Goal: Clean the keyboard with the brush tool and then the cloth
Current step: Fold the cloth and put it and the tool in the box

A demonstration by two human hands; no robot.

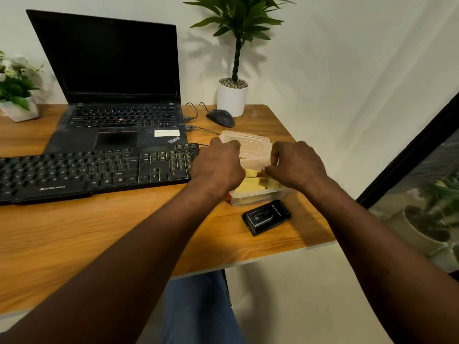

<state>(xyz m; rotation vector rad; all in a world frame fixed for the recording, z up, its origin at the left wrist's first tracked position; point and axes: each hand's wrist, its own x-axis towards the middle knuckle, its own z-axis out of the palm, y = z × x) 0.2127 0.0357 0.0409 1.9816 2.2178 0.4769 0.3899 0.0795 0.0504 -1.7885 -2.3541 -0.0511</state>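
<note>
Black full-size keyboard (pixel 94 170) flat on bench (pixel 124 232), just in front of laptop (pixel 116 95), left of hands. White "ZEBRONICS" on its front edge; "ThinkPad" on laptop. Fingers curled on clear lid (pixel 246 144): left hand (pixel 218 162), right hand (pixel 295 165).

Left grip (pixel 218 163) and right grip (pixel 296 166) holding lid (pixel 244 144) over container (pixel 259 196), seemingly yellow cloth (pixel 249 186) inside, keyboard (pixel 94 170) beside

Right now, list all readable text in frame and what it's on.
"ThinkPad": laptop, near right corner of the palm rest.
"ZEBRONICS": keyboard, front edge.
White sticker on the laptop: print too small to read.
Black device on the table: marking too blurred to read.
Key legends: mostly too small to read.
</note>
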